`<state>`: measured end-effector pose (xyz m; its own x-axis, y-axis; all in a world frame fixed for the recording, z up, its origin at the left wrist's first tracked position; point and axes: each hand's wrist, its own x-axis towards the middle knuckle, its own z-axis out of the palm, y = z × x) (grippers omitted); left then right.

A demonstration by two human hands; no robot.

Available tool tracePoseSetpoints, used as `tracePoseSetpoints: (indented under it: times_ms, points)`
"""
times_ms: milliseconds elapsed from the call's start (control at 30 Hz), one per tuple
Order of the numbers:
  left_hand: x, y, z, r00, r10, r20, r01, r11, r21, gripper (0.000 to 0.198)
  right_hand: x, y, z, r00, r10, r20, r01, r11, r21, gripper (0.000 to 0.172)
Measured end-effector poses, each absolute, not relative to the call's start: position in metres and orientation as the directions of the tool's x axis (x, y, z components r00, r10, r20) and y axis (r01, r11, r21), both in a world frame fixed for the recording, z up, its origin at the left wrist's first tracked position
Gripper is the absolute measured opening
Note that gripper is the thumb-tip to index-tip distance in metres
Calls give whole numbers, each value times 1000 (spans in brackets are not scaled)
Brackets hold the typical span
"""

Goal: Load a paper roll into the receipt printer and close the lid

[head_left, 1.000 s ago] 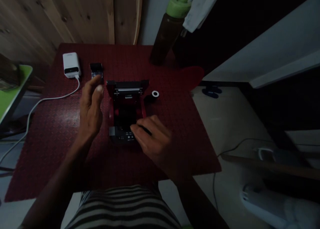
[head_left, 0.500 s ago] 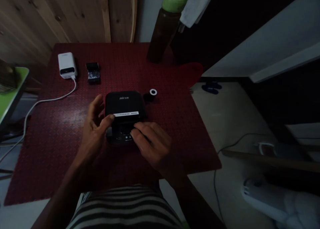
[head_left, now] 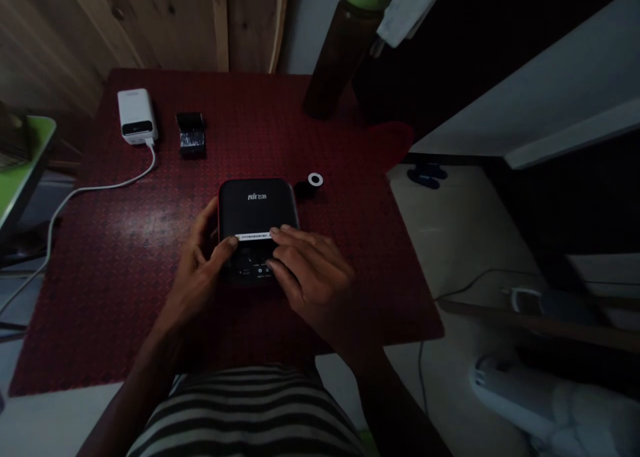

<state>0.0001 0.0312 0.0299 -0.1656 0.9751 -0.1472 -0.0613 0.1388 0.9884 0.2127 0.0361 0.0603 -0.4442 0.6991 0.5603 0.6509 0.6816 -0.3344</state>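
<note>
A black, rounded-square device [head_left: 257, 207] with an upside-down logo, like a small printer, lies on the red table. A white label strip runs along the front edge of its lid, and a panel with small marks shows below. My left hand [head_left: 200, 260] is wrapped round its left side, thumb on the lid's front corner. Bent over the right part of that edge, my right hand [head_left: 315, 267] has its fingertips on the lid and its thumb by the panel. Just behind the device's right corner sits a small dark piece with a white ring [head_left: 315, 179].
The table [head_left: 150, 244] also bears a white power bank [head_left: 136, 114] with a plugged-in cable [head_left: 100, 188], and a black two-spool ribbon piece [head_left: 191, 136]. At the back right a tall dark bottle [head_left: 340, 57] with a green lid stands. Blue slippers [head_left: 427, 175] lie on the floor.
The device's lid edge sits lower over the panel than before. My right fingertips have moved from the gap under the edge up onto the lid. The view has shifted slightly.
</note>
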Motion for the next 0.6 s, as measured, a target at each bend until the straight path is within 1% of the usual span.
tracePoseSetpoints:
  times_ms: [100, 200, 300, 367, 467, 533, 600]
  points:
    - [1, 31, 30, -173, 975, -141, -56, 133, 990, 77, 212, 36, 59, -444, 707, 550, 643, 679, -354, 17]
    - [2, 27, 31, -193, 968, -158, -80, 145, 986, 75, 214, 34, 55, -416, 705, 574, 613, 684, -396, 16]
    - [1, 15, 30, -215, 953, -213, -140, 186, 973, 64, 221, 26, 49, -292, 737, 610, 579, 644, -500, 28]
    - [-1, 7, 30, -233, 943, -239, -158, 206, 966, 61, 227, 16, 43, -166, 782, 602, 580, 570, -581, 34]
    - [-2, 1, 35, -253, 937, -241, -113, 219, 969, 62, 234, -2, 26, -31, 856, 516, 577, 437, -690, 38]
    - [-1, 2, 40, -262, 940, -219, -55, 212, 976, 60, 232, -13, 11, -11, 899, 437, 567, 365, -738, 45]
    - [1, 3, 45, -269, 942, -198, -13, 202, 979, 58, 227, -22, -2, -25, 925, 378, 563, 326, -759, 56]
